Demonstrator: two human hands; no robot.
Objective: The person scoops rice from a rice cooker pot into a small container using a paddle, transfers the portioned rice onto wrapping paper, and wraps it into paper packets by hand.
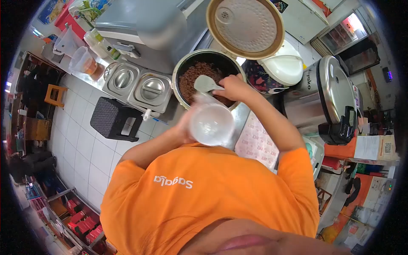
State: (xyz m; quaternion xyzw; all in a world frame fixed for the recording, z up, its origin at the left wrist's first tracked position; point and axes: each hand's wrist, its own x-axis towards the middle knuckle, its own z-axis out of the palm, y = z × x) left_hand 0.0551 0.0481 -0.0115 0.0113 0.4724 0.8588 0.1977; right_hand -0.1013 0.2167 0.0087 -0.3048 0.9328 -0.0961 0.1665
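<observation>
My left hand (182,124) holds a clear plastic cup (211,123), its mouth turned up toward me, just below the rim of an open rice cooker pot (176,80). The pot is full of dark reddish-brown rice (190,77). My right hand (234,87) grips the handle of a white rice paddle (204,83), whose blade lies over the rice. The cup looks empty. The cooker's round lid (245,26) stands open behind the pot.
Two lidded steel containers (138,86) sit left of the pot. A large steel cooker (328,91) stands to the right, and a white lidded pot (282,68) is between them. Plastic jugs (84,62) stand at far left; a black stool (114,119) is on the tiled floor.
</observation>
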